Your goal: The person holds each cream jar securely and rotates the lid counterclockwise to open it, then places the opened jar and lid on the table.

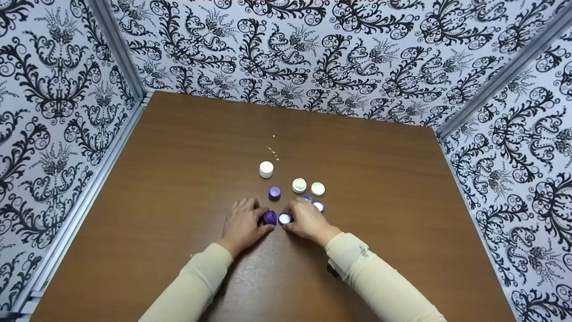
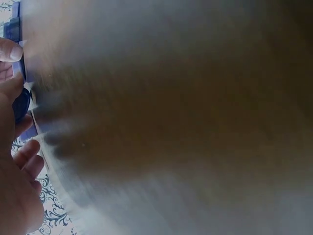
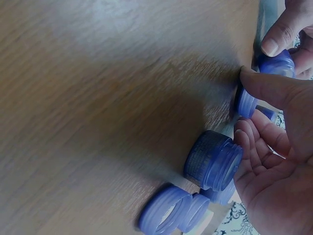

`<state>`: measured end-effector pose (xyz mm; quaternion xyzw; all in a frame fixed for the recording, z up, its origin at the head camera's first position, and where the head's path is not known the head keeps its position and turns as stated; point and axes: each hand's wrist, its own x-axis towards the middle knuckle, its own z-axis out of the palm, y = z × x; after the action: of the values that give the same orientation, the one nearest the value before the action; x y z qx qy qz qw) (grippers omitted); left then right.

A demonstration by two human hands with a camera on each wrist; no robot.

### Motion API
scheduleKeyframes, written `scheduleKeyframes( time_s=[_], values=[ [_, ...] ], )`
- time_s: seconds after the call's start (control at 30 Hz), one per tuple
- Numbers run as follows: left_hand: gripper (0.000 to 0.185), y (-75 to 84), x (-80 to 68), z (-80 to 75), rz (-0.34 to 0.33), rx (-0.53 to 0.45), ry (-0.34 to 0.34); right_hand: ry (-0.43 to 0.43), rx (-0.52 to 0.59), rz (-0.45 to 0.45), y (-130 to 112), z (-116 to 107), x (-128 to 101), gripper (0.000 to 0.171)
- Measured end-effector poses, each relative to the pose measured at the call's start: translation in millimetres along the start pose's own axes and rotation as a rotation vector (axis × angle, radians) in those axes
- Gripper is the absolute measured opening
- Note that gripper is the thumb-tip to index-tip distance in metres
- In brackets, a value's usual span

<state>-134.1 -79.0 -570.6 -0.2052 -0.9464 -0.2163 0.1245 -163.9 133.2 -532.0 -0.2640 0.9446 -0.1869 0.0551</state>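
Note:
Just left of the middle of the table, my left hand [image 1: 243, 223] grips a small dark purple jar [image 1: 270, 218] between thumb and fingers. My right hand [image 1: 306, 220] pinches a purple screw lid [image 1: 284, 218] with a white inside, close beside that jar but apart from it. Both stay low at the tabletop. In the right wrist view, an uncovered purple jar [image 3: 212, 159] with a threaded neck stands near my right fingers, and a purple lid [image 3: 164, 209] lies by it. The left wrist view shows only part of my left hand at its edge.
Ahead of my hands stand another purple jar [image 1: 274, 193], a white jar [image 1: 266, 169] and a second white jar [image 1: 299, 185] beside a white lid [image 1: 318, 188]. Small pale crumbs [image 1: 273, 153] lie farther back on the brown table [image 1: 201, 147]. Patterned walls [image 1: 286, 53] enclose it.

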Motion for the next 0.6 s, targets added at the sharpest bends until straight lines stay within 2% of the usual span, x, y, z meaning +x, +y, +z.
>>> scheduleKeyframes(
  time_s=[0.2,0.6],
  values=[
    [0.046,-1.0,-1.6,0.9,0.003,0.019,0.007,0.0,0.007,0.001,-0.8,-0.3,-0.1,0.031],
    [0.053,0.3,-3.3,4.6,-0.004,0.071,-0.056,-0.004,0.01,0.011,-0.7,-0.2,-0.1,0.032]
  ],
)
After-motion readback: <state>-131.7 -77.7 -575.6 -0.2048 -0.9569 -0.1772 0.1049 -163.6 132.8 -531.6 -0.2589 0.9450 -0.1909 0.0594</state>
